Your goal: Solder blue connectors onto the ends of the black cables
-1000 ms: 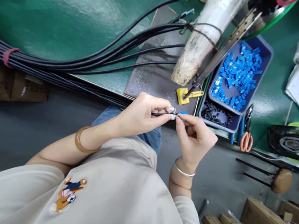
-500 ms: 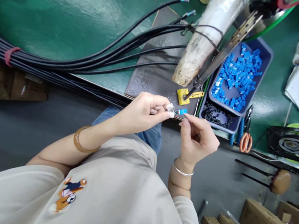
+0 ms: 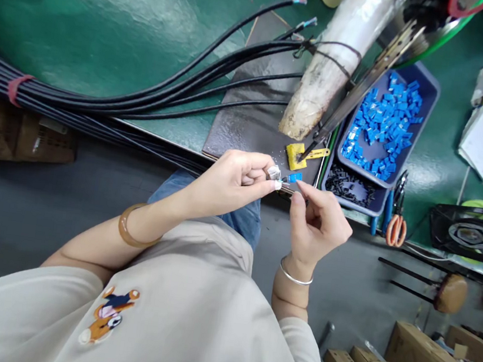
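My left hand (image 3: pixel 242 176) is closed in a pinch, thumb and forefinger wrapped in white tape at the tips, on thin wires (image 3: pixel 284 181). These run to a small blue connector (image 3: pixel 296 177) just past the fingertips, over the bench edge. Close by on the right, my right hand (image 3: pixel 320 220) has its thumb and forefinger bent toward the connector, a small gap showing between their tips. I see nothing plainly held in it. Behind the connector, a yellow piece (image 3: pixel 296 156) with a flat yellow handle lies on the dark board (image 3: pixel 248 128).
Black cables (image 3: pixel 136 105) stretch along the green bench from the left. A wrapped white tube (image 3: pixel 320 90) and a metal bar (image 3: pixel 360 90) slant over the board. On the right stand a bin of blue connectors (image 3: pixel 386 129), a bin of black parts (image 3: pixel 347 186) and orange-handled scissors (image 3: pixel 396 230).
My right thumb and forefinger have parted slightly and drawn a little away from the blue connector. The connector has tilted up a little. My left hand holds its place.
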Available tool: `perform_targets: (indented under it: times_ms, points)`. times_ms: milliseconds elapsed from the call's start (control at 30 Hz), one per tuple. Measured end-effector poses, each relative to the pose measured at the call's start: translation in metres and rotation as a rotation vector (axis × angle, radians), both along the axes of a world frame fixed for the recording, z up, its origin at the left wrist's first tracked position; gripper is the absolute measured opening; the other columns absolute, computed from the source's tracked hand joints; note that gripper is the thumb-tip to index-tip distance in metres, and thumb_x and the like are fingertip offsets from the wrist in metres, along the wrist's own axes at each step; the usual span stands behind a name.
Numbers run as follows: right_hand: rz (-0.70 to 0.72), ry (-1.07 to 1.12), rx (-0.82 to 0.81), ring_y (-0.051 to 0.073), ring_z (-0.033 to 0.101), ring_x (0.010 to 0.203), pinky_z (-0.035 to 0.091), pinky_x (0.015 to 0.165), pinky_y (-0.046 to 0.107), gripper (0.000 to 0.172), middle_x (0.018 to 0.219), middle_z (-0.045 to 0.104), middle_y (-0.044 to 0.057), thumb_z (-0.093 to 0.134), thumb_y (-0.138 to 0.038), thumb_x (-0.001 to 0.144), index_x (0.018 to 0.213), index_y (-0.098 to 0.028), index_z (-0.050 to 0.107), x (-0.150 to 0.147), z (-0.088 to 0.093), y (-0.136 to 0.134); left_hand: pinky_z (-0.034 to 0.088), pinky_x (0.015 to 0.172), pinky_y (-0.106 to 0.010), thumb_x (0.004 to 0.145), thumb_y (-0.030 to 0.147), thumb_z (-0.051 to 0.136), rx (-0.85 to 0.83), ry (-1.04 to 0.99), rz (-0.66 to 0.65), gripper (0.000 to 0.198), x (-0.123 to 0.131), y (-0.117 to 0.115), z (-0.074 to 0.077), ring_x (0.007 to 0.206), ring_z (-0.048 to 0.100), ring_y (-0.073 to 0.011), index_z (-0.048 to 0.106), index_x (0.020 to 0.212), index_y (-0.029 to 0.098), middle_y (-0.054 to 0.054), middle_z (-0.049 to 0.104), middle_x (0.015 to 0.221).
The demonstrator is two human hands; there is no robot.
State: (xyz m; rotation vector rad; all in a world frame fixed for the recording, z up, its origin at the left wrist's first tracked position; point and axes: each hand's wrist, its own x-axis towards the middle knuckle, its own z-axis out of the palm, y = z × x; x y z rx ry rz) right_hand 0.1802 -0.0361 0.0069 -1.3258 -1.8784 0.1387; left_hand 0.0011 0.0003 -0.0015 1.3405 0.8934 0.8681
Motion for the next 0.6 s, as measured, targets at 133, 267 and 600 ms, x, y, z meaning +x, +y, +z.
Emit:
perform_targets:
  times_ms: [133,267,600]
  points:
    - [0.011,0.026,-0.038,0.005,0.037,0.048,0.034,0.048,0.022,0.021,0.070,0.064,-0.005,0.067,-0.016,0.084,0.104,-0.023,0.068,-0.004,0.004,0.000,0.028,0.044,-0.018,0.085,0.023,0.061,0.076,0.037,0.022,0.016,0.002,-0.003,0.000,0.048,0.036,-0.0042,0.057,0.074,0.013,0.006,0.043,0.053]
    - [0.044,-0.087,0.024,0.005,0.052,0.054,0.041,0.054,0.021,0.014,0.077,0.069,-0.002,0.067,-0.012,0.084,0.094,-0.021,0.065,-0.007,0.003,0.002,0.029,0.046,-0.018,0.085,0.026,0.063,0.104,0.033,0.021,0.017,0.000,-0.003,-0.001,0.049,0.035,-0.0042,0.058,0.076,0.013,0.006,0.042,0.055]
    - [0.144,0.162,-0.311,0.004,0.053,0.050,0.039,0.048,0.017,0.005,0.066,0.058,-0.008,0.056,-0.017,0.092,0.092,-0.022,0.054,-0.002,-0.002,0.002,0.035,0.053,-0.015,0.088,0.019,0.061,0.548,0.206,0.201,0.009,0.005,-0.012,-0.008,0.052,0.045,-0.0039,0.062,0.082,0.013,0.004,0.059,0.063]
